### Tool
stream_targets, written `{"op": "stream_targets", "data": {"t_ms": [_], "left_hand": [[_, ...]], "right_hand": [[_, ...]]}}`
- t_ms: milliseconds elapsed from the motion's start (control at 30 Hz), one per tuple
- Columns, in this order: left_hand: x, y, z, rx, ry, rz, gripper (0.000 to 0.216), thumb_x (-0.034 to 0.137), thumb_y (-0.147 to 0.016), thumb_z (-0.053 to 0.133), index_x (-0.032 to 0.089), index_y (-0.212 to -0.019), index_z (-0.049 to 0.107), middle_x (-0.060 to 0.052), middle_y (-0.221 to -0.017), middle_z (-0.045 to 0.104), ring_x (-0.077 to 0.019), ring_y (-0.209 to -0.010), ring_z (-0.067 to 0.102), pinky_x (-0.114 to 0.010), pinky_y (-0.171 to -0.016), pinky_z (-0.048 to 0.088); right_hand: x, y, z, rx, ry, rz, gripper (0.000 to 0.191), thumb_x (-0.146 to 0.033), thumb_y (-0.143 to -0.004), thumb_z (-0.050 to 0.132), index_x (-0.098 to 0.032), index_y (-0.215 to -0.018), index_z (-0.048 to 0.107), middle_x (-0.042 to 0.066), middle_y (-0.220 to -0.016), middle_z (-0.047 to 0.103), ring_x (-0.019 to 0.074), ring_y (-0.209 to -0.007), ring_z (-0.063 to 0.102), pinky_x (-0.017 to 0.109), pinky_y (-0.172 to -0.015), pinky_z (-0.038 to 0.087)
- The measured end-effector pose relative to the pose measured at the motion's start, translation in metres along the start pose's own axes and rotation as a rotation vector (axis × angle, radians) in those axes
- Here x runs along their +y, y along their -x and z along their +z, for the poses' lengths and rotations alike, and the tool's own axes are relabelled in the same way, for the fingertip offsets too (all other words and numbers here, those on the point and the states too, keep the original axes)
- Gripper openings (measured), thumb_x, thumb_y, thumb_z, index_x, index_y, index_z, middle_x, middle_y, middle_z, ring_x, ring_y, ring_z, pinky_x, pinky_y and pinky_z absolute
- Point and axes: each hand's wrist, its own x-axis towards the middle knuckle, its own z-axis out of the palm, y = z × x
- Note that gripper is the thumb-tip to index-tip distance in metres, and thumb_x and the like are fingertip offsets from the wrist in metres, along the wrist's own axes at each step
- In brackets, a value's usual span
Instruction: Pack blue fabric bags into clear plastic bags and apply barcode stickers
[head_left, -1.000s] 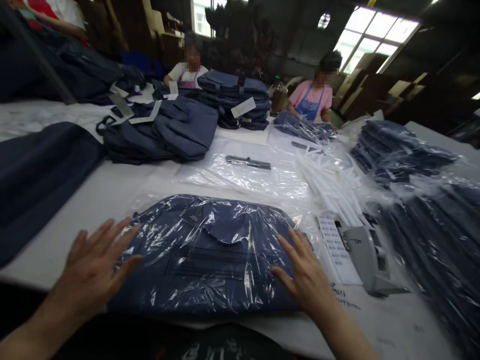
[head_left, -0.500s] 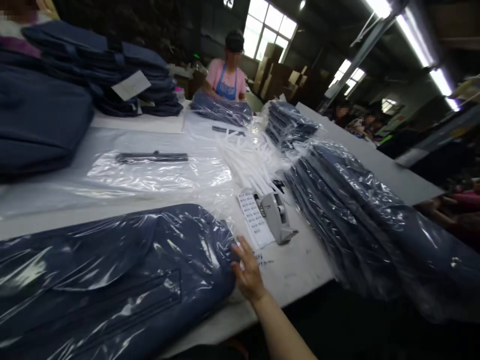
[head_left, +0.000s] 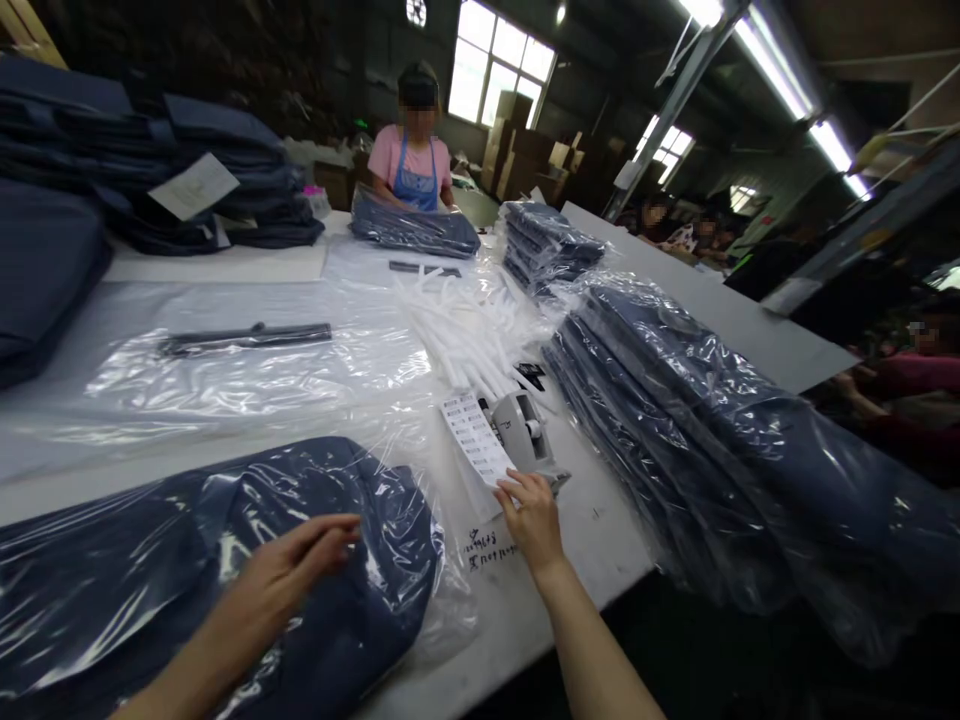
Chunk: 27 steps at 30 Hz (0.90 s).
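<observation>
My right hand (head_left: pixel 531 515) grips the lower edge of a white sheet of printed labels (head_left: pixel 472 430) between thumb and fingers. Right beside the sheet stands a grey tape dispenser (head_left: pixel 523 430). My left hand (head_left: pixel 289 575) hovers over a dark blue bag (head_left: pixel 322 610) wrapped in clear plastic, its fingers stretched out with nothing in them. The wrapped bag lies flat at the front left of the table. Handwriting (head_left: pixel 487 550) shows on the white tabletop just below the sheet.
White strips (head_left: pixel 465 340) lie in a heap mid-table. Plastic-wrapped bags (head_left: pixel 675 430) are stacked at the right, unwrapped blue bags (head_left: pixel 225 150) at the back left. Clear plastic sleeves (head_left: pixel 360 360) cover the left side. A co-worker (head_left: pixel 412 160) handles another wrapped bag (head_left: pixel 412 222) across the table.
My right hand has gone from the wrapped bag's end to the label sheet and taken its lower edge. My left hand has come into view over the bag. The view has turned slightly right.
</observation>
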Motion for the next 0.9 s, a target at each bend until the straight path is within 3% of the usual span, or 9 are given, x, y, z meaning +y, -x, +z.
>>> {"op": "stream_targets", "data": {"t_ms": [67,100,200,267,367,467,633,800,900], "left_hand": [[0.016,-0.023,0.057,-0.264,0.269,-0.194,0.073,0.074,-0.054,0.072,0.016,-0.099,0.07,-0.014,-0.098,0.067,-0.0228,-0.076,0.063,-0.032,-0.067,0.054],[0.023,-0.033,0.085,-0.32,0.368,-0.287,0.065,0.067,-0.058,0.074,0.012,-0.093,0.07,-0.015,-0.099,0.066,-0.0193,-0.073,0.062,-0.028,-0.066,0.053],[0.036,-0.053,0.147,-0.406,0.508,-0.393,0.035,0.04,-0.084,0.062,0.007,-0.094,0.066,-0.016,-0.096,0.065,-0.0135,-0.066,0.06,-0.023,-0.063,0.051],[0.035,-0.059,0.165,-0.416,0.497,-0.388,0.027,0.027,-0.089,0.052,0.005,-0.097,0.064,-0.016,-0.092,0.066,-0.0135,-0.066,0.061,-0.023,-0.062,0.05],[0.026,-0.062,0.166,-0.402,0.442,-0.347,0.028,0.03,-0.087,0.054,0.006,-0.099,0.064,-0.014,-0.087,0.067,-0.0147,-0.066,0.061,-0.022,-0.06,0.048],[0.019,-0.063,0.157,-0.408,0.407,-0.283,0.036,0.039,-0.078,0.064,0.008,-0.096,0.066,-0.011,-0.083,0.068,-0.0161,-0.067,0.06,-0.023,-0.062,0.048],[0.021,-0.062,0.155,-0.385,0.379,-0.196,0.044,0.05,-0.068,0.067,0.009,-0.085,0.067,-0.008,-0.074,0.066,-0.0174,-0.064,0.058,-0.026,-0.061,0.045],[0.025,-0.067,0.16,-0.301,0.297,-0.113,0.036,0.045,-0.067,0.065,0.01,-0.073,0.066,-0.006,-0.065,0.062,-0.0177,-0.064,0.055,-0.026,-0.059,0.042],[0.024,-0.071,0.163,-0.302,0.25,-0.099,0.029,0.038,-0.073,0.057,0.01,-0.077,0.065,-0.005,-0.069,0.063,-0.0173,-0.068,0.057,-0.025,-0.063,0.043]], "right_hand": [[-0.018,0.008,-0.017,0.077,0.027,-0.097,0.019,-0.025,-0.088,0.056,-0.023,-0.098,0.072,0.006,-0.111,0.067,0.0239,-0.1,0.052,0.042,-0.092,0.044],[-0.027,0.015,-0.024,0.104,0.041,-0.138,0.02,-0.024,-0.088,0.055,-0.023,-0.099,0.072,0.006,-0.111,0.067,0.0237,-0.1,0.052,0.042,-0.091,0.044],[-0.044,0.036,-0.041,0.096,0.048,-0.205,0.02,-0.019,-0.087,0.056,-0.023,-0.1,0.07,0.006,-0.11,0.067,0.0241,-0.101,0.052,0.042,-0.09,0.045],[-0.049,0.045,-0.048,0.043,-0.006,-0.209,0.019,-0.023,-0.083,0.063,-0.023,-0.1,0.069,0.006,-0.111,0.066,0.0252,-0.106,0.051,0.043,-0.092,0.045],[-0.047,0.039,-0.057,0.06,-0.106,-0.159,0.021,-0.028,-0.08,0.068,-0.022,-0.1,0.069,0.007,-0.112,0.065,0.0239,-0.109,0.05,0.042,-0.095,0.045],[-0.041,0.018,-0.055,0.091,-0.11,-0.146,0.021,-0.022,-0.081,0.066,-0.02,-0.102,0.069,0.007,-0.11,0.066,0.0215,-0.104,0.052,0.039,-0.094,0.045],[-0.038,-0.006,-0.033,-0.044,-0.124,-0.24,0.02,-0.018,-0.073,0.074,-0.02,-0.093,0.071,0.003,-0.098,0.069,0.0195,-0.093,0.055,0.034,-0.087,0.046],[-0.034,-0.005,-0.024,0.092,-0.034,-0.399,0.01,-0.017,-0.077,0.071,-0.019,-0.086,0.066,0.001,-0.092,0.068,0.0185,-0.089,0.053,0.034,-0.081,0.043],[-0.032,-0.002,-0.023,0.18,0.005,-0.469,0.006,-0.017,-0.079,0.069,-0.018,-0.083,0.064,0.001,-0.091,0.068,0.0182,-0.089,0.053,0.034,-0.08,0.042]]}}
